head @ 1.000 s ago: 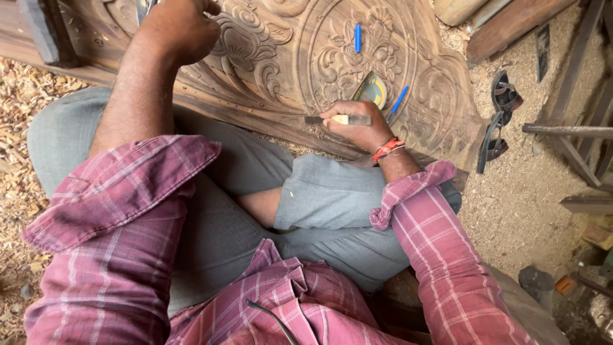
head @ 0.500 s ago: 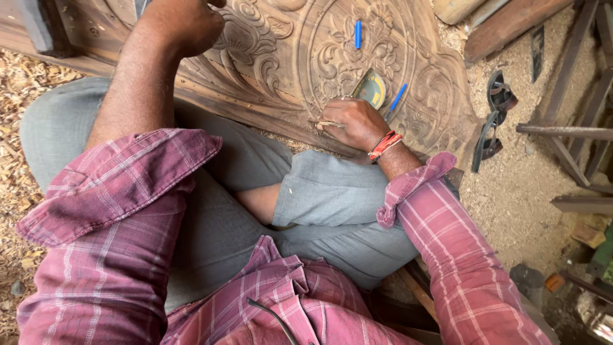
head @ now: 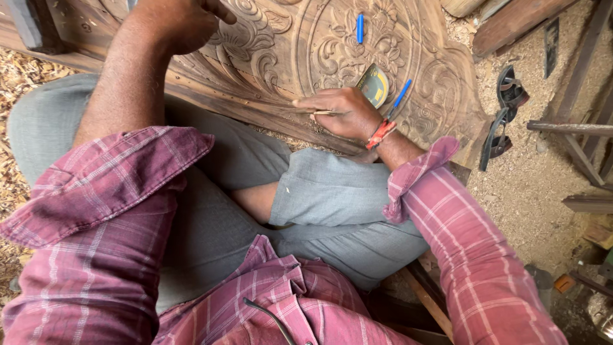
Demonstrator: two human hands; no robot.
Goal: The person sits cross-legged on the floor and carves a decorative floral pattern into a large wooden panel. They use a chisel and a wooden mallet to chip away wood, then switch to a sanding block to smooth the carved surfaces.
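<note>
I see a sandy floor carrying the carved wood panel; wood shavings far left, black sandals right, planks far right.

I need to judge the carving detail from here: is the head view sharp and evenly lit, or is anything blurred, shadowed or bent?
Head view: daylight, soft and even on the carved wooden panel, no glare; relief lines read crisp. The right hand is sharp and casts a small shadow below it. The left hand is cut off by the top edge. Wide-angle bending shows at the frame's sides, on the plaid sleeves.
</note>
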